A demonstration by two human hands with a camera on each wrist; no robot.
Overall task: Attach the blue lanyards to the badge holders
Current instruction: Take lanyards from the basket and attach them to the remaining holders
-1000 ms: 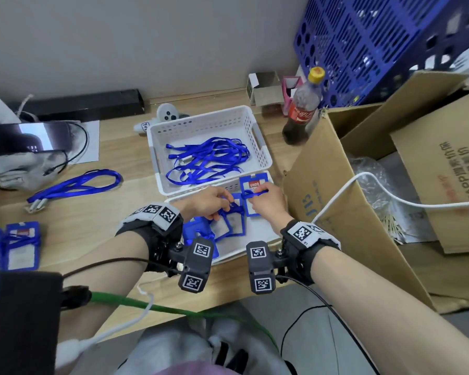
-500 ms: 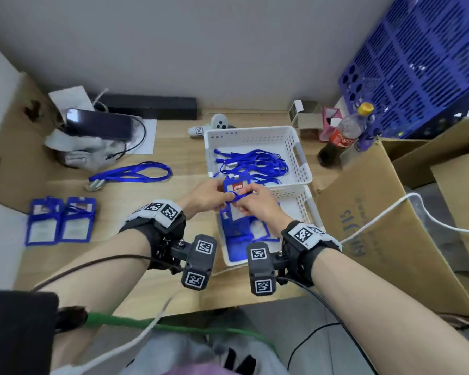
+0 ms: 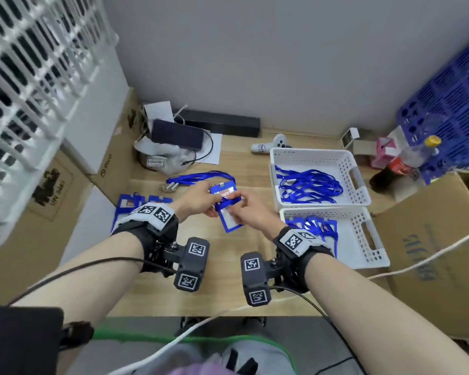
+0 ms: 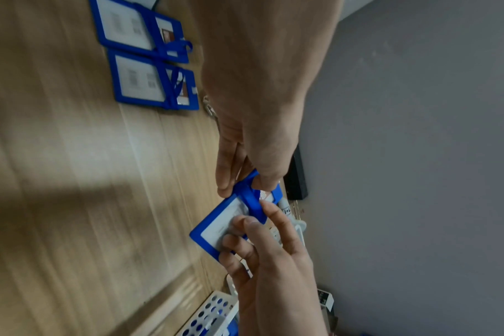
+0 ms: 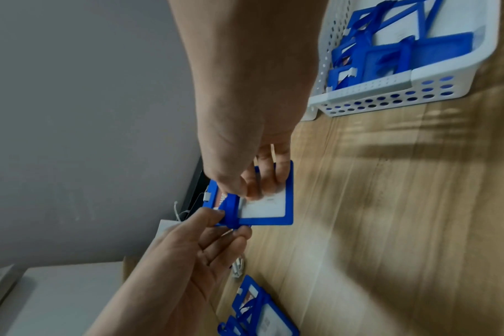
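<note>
1. Wood-grain tabletop (image 3: 157, 290) against a grey wall, cardboard boxes on both sides, and both hands are up over the middle of it.
2. Left hand (image 3: 198, 200) pinches the top end of a blue badge holder (image 3: 226, 209), thumb on the face and fingers curled behind, clear in the left wrist view (image 4: 216, 229).
3. Right hand (image 3: 248, 212) grips the same holder on its right edge, thumb across the clear window and fingers tucked underneath; the right wrist view shows them through the window (image 5: 269, 204).
4. That holder is off the surface, tilted, red-and-white card end pointing far, a blue strap folded across its front.
5. Just beyond it, a loose blue lanyard (image 3: 198, 177) lies on the wood with its metal clip at the left end.
6. Near left, two more badge holders (image 3: 127, 205) lie flat side by side, partly hidden behind the left wrist.
7. Over on the right, two white baskets sit touching: the far basket (image 3: 313, 154) holds a tangle of blue lanyards (image 3: 307, 185), the near basket (image 3: 374, 259) holds a pile of blue holders (image 3: 313, 226).
8. Far right, a cola bottle (image 3: 402, 165) leans by a blue crate (image 3: 450, 115); a white controller (image 3: 271, 144) lies by the wall.
</note>
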